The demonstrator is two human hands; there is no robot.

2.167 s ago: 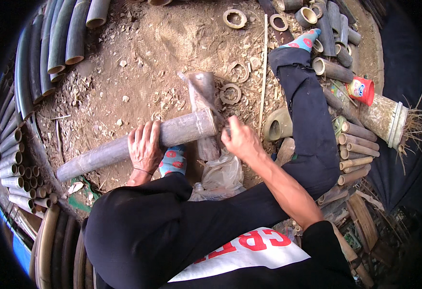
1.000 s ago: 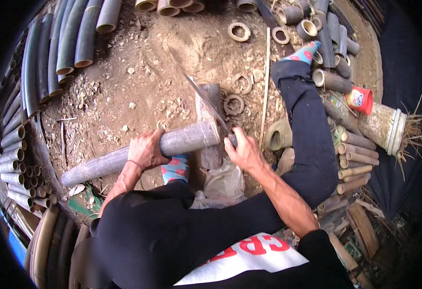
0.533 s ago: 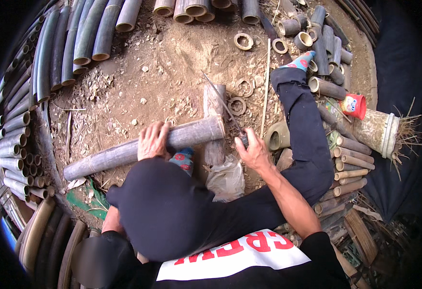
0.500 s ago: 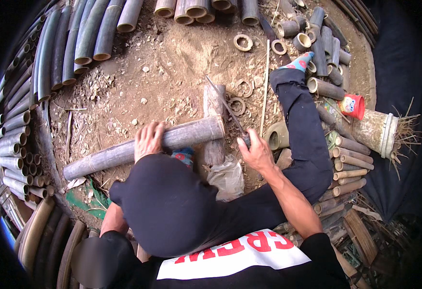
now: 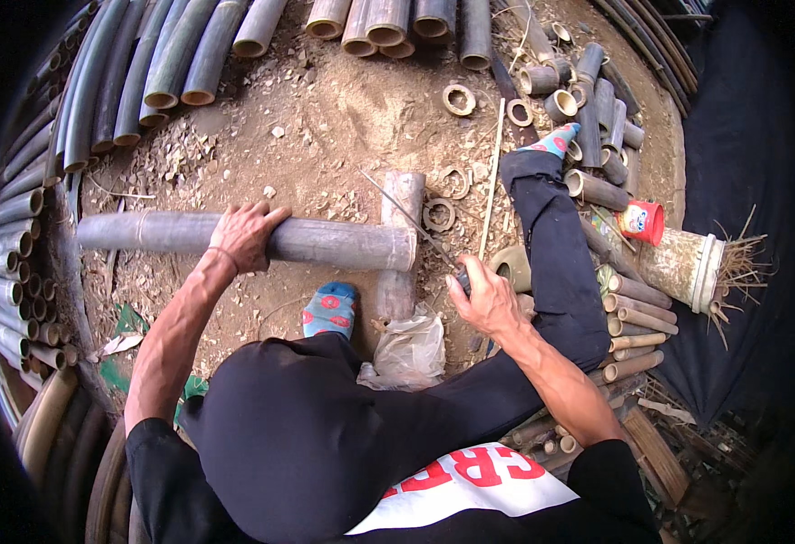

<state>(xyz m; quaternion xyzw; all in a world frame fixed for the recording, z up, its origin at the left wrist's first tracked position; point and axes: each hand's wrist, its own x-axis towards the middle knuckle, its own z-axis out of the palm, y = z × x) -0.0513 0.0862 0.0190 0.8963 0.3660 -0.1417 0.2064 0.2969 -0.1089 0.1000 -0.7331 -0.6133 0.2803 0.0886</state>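
My left hand [image 5: 247, 236] wraps over the top of a thick grey bamboo pole [image 5: 334, 243], near its middle. The pole lies almost level across the view, its right end resting on a short log [image 5: 404, 192]. Gripped in my right hand [image 5: 488, 299] is the dark handle of a long, thin-bladed tool [image 5: 397, 207]. The blade slants up and left, passing over or beside the pole's right end. Whether its edge has teeth is too fine to tell, and so is whether it touches the pole.
Bamboo poles [image 5: 211, 54] are stacked at the far left, with cut bamboo pieces [image 5: 597, 189] at right. Bamboo rings [image 5: 458, 101] lie on the chip-strewn ground. A red container [image 5: 653, 224] sits by a bucket-like tub [image 5: 678, 263]. A plastic bag [image 5: 408, 349] lies near my sock-covered foot [image 5: 331, 308].
The bamboo pole has swung from a slant to nearly level, its left end moving away from me. My left hand has shifted left and away with it. My right hand still holds the tool.
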